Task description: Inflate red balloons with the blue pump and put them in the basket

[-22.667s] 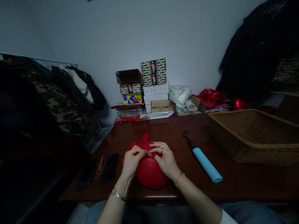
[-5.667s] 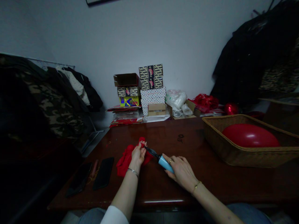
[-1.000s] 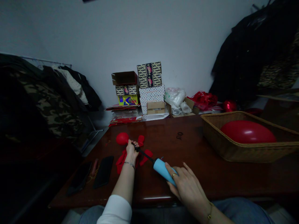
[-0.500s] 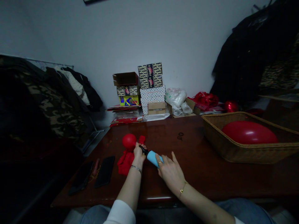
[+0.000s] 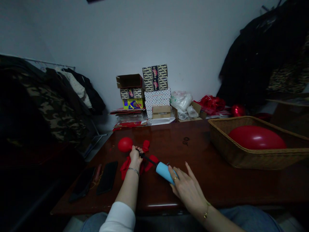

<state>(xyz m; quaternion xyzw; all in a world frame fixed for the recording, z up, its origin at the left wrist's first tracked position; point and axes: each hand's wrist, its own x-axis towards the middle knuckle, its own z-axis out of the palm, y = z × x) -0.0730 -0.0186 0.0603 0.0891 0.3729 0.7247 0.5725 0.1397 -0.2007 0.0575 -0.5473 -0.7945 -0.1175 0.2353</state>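
Note:
A hand balloon pump (image 5: 164, 171) with a light blue barrel and a thin black rod slants over the table. My right hand (image 5: 187, 185) is closed around the barrel's near end, its index finger stretched out. At the pump's black tip, my left hand (image 5: 135, 156) pinches the neck of a small, partly filled red balloon (image 5: 125, 144). The nozzle itself is covered by the fingers. Under and beside my left wrist lies red material (image 5: 125, 167), partly hidden by the arm. A small red piece (image 5: 146, 145) lies just beyond that hand.
At right, a wicker basket (image 5: 260, 158) holds a large red balloon (image 5: 257, 138). Dark flat objects, one like a phone (image 5: 107, 178), lie at left. Small black loops (image 5: 185, 141) rest mid-table. Stacked boxes (image 5: 157, 100) and plastic bags (image 5: 181, 100) stand along the back.
My hands have moved apart, so more of the pump's black rod shows. The small balloon and my left hand shifted left; my right hand drew the barrel right and nearer.

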